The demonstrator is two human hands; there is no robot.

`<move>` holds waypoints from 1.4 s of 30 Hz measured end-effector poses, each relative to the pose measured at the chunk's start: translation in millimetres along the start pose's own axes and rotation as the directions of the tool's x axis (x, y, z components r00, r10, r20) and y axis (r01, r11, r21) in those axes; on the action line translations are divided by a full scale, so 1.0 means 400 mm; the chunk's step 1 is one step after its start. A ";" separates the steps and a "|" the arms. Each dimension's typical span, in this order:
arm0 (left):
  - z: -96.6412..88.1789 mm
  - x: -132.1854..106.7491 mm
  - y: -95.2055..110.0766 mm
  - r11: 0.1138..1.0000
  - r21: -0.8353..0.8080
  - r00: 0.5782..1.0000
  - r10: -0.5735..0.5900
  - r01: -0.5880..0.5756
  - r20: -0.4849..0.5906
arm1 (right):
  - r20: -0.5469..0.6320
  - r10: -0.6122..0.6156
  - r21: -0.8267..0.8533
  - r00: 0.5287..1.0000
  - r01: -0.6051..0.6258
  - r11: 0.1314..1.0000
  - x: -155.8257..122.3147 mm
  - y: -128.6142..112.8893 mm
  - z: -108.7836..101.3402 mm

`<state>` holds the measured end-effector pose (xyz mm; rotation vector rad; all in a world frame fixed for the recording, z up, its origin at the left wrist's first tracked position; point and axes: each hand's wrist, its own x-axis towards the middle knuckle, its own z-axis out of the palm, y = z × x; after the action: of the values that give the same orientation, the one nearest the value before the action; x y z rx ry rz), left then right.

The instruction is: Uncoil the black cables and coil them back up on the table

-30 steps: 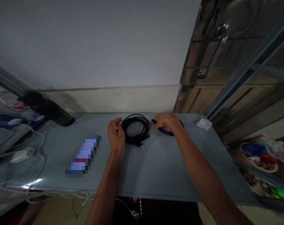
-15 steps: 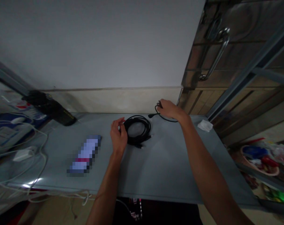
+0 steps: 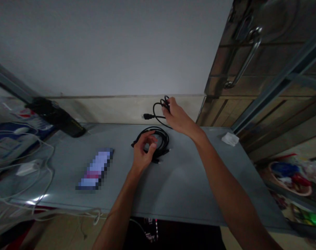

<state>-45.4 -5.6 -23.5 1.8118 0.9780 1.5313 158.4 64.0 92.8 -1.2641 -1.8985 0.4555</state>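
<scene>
My right hand (image 3: 175, 116) is closed round a looped black cable (image 3: 155, 110), raised above the back of the grey table (image 3: 184, 187). The black plug (image 3: 148, 116) of this cable sticks out to the left of my fingers. Below it, a larger coil of black cable (image 3: 165, 137) lies on the tabletop, its plug ends pointing toward the front right. My left hand (image 3: 145, 149) hovers over the coil's left side, thumb and fingers curved apart with nothing between them. Whether it touches the coil, I cannot tell.
A phone (image 3: 96, 170), blurred out, lies on the left. Behind it leans a black folded umbrella or similar cylinder (image 3: 61, 119). White cords and a white adapter (image 3: 27, 168) spread along the left end. Crumpled white tissue (image 3: 230, 139) sits at the right, near a metal post.
My right hand has lifted the looped cable and brought it left, over the coil. My left hand has shifted right from the coil's edge to above it.
</scene>
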 end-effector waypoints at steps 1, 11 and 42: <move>0.003 -0.001 0.001 0.999 -0.047 1.000 -0.017 0.017 0.004 | 0.009 0.004 0.020 1.000 -0.005 1.000 -0.002 -0.007 0.018; 0.003 0.035 -0.015 0.844 -0.484 0.933 -0.333 0.231 -0.136 | 0.364 -0.006 -0.020 0.931 0.014 1.000 -0.037 -0.075 0.105; -0.080 0.064 -0.006 0.453 -0.828 0.792 -0.610 0.330 -0.018 | -0.667 0.077 0.361 0.741 0.231 0.903 -0.050 -0.057 -0.289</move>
<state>-75.3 15.9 -4.9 0.5669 0.6577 1.5250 237.9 21.6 171.3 -0.8758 -1.1408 0.2841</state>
